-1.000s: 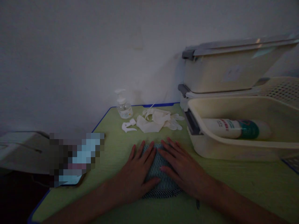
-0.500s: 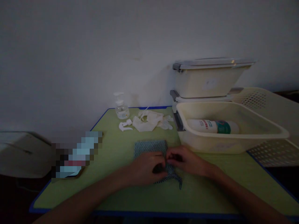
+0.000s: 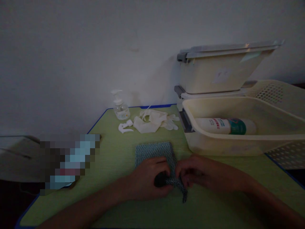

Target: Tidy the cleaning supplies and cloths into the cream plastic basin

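A blue-grey, knit-textured cloth (image 3: 151, 149) lies on the green table, with a black-and-white edging down its right side. That edging runs on to a loose, narrow end (image 3: 184, 192) pointing toward me. My left hand (image 3: 150, 178) is curled over the lower part of the cloth, its thumb and fingers bent around the folded edge. Between them is a dark hollow whose inside I cannot make out. On the right side, my right hand (image 3: 194, 171) is closed in a pinch at the cloth's edging; its fingertips are partly hidden.
A pump bottle (image 3: 121, 108), a white spray nozzle (image 3: 125, 126), a white mask (image 3: 150, 121) and pale gloves (image 3: 171, 122) lie at the back. At right, a cream basin (image 3: 214, 143) holds a white-green bottle (image 3: 221, 126); a lidded box (image 3: 214, 73) stands behind. A blurred-out phone-like device (image 3: 73, 160) is left.
My right hand has moved slightly right and down along the cloth's edge, and more edging shows between my hands. The left hand has shifted a little toward me. The camera view has shifted too.
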`<state>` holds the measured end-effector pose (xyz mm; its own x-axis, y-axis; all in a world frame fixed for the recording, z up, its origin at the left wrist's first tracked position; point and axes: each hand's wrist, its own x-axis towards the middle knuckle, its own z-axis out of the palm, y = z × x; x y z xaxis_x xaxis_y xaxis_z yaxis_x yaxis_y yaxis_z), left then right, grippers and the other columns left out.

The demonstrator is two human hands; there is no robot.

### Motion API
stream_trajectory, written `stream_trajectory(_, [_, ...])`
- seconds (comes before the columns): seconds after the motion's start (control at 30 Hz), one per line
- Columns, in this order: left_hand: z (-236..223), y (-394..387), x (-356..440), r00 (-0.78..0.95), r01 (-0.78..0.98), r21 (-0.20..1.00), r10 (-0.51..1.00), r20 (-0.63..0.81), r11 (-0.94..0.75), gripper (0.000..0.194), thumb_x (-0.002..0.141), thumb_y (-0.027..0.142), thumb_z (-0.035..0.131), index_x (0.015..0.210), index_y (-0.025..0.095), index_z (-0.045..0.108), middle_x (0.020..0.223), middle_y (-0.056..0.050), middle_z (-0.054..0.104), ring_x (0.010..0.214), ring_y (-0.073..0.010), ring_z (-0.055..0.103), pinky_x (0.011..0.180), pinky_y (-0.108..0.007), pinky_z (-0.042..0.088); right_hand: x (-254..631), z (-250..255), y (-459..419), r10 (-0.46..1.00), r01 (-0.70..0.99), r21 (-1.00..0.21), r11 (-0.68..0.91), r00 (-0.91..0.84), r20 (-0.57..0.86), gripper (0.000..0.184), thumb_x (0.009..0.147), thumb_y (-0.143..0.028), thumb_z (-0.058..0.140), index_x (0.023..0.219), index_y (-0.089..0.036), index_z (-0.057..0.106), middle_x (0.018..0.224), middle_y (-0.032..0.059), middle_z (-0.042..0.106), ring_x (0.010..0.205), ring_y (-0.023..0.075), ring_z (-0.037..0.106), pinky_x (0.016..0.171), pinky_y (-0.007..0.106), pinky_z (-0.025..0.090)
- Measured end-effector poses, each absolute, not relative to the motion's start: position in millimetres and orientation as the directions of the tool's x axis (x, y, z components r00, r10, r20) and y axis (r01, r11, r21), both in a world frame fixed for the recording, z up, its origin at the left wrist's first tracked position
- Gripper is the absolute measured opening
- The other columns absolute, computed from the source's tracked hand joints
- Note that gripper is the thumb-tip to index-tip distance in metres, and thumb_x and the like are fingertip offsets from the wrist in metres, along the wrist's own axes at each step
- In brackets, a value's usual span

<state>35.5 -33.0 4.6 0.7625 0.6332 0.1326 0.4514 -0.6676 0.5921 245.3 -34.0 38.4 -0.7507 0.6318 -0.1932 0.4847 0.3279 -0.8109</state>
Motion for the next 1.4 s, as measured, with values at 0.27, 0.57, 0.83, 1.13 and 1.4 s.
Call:
stream_trajectory(0.27, [5.5, -27.9, 34.1, 0.75, 0.328, 0.767, 0.645, 0.144, -0.552, 0.01, 0.077, 0.022, 0.055, 0.071, 0.014, 0.056, 0.069, 0.001, 0.051, 0.062, -0.0089, 0.047, 0.057, -0.019, 0.033, 244.9, 23.2, -27.6, 0.695, 0.373, -0.916, -0.151, -0.618, -0.367, 0.026, 0.069, -0.031, 0.065, 0.077, -0.019, 0.043, 0.052, -0.0064, 0.057, 0.045, 0.0088, 0.054, 0.043, 0.018, 0.04])
stream_trajectory(0.57, [5.1, -23.2, 33.3, 0.733, 0.297, 0.833, 0.67, 0.114, -0.467, 0.018, 0.081, 0.024, 0.051, 0.067, 0.013, 0.056, 0.066, 0.001, 0.049, 0.06, -0.0086, 0.045, 0.056, -0.02, 0.033, 238.0, 22.5, -25.2, 0.664, 0.256, -0.914, -0.314, -0.629, -0.404, 0.05, 0.051, -0.024, 0.078, 0.093, -0.017, 0.052, 0.059, -0.005, 0.063, 0.051, 0.0092, 0.059, 0.048, 0.019, 0.042])
stream_trajectory(0.83, [4.3, -20.4, 32.4, 0.686, 0.296, 0.881, 0.724, 0.072, -0.368, 0.022, 0.082, 0.027, 0.048, 0.064, 0.015, 0.051, 0.061, 0.003, 0.044, 0.059, -0.009, 0.04, 0.054, -0.021, 0.031, 230.8, 14.4, -24.2, 0.749, 0.275, -0.925, -0.262, -0.547, -0.375, 0.049, 0.047, -0.023, 0.078, 0.092, -0.015, 0.062, 0.054, -0.0048, 0.062, 0.049, 0.0098, 0.056, 0.046, 0.02, 0.039])
stream_trajectory(1.13, [4.2, -20.6, 33.2, 0.662, 0.272, 0.903, 0.746, 0.075, -0.332, 0.019, 0.08, 0.025, 0.048, 0.064, 0.015, 0.05, 0.061, 0.004, 0.042, 0.057, -0.0083, 0.037, 0.053, -0.021, 0.028, 220.8, 15.3, -27.6, 0.826, 0.384, -0.921, -0.069, -0.496, -0.269, 0.014, 0.058, -0.023, 0.071, 0.06, -0.015, 0.06, 0.044, -0.0076, 0.048, 0.041, 0.0054, 0.039, 0.039, 0.019, 0.026])
stream_trajectory(1.4, [7.2, -22.0, 33.2, 0.653, 0.286, 0.911, 0.756, 0.041, -0.296, 0.017, 0.078, 0.029, 0.051, 0.067, 0.015, 0.052, 0.062, 0.003, 0.044, 0.058, -0.0088, 0.039, 0.054, -0.021, 0.03, 217.5, 11.0, -27.4, 0.873, 0.402, -0.871, 0.283, -0.485, 0.06, 0.015, 0.055, -0.009, 0.073, 0.056, -0.015, 0.059, 0.069, -0.0036, 0.046, 0.056, 0.0066, 0.044, 0.048, 0.02, 0.033])
